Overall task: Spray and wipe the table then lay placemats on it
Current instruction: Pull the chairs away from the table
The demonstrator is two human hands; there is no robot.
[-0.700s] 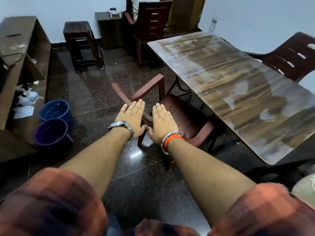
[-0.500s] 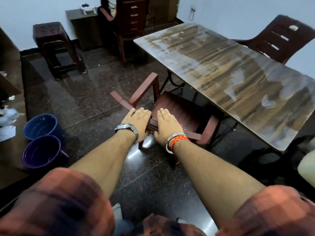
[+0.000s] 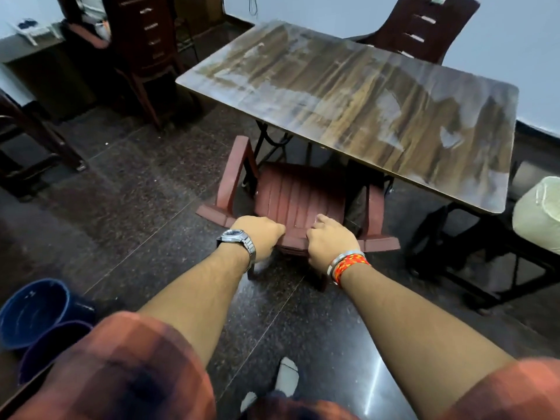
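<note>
Both hands, the left hand (image 3: 261, 234) and right hand (image 3: 327, 241), flat half a second before, now gripped the top rail of the dark red plastic chair (image 3: 298, 201), tucked under the near edge of the streaked wooden table (image 3: 348, 95), so spraying was probably still ahead.

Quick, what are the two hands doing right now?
Left hand: closed on the chair back.
Right hand: closed on the same chair back.
</note>
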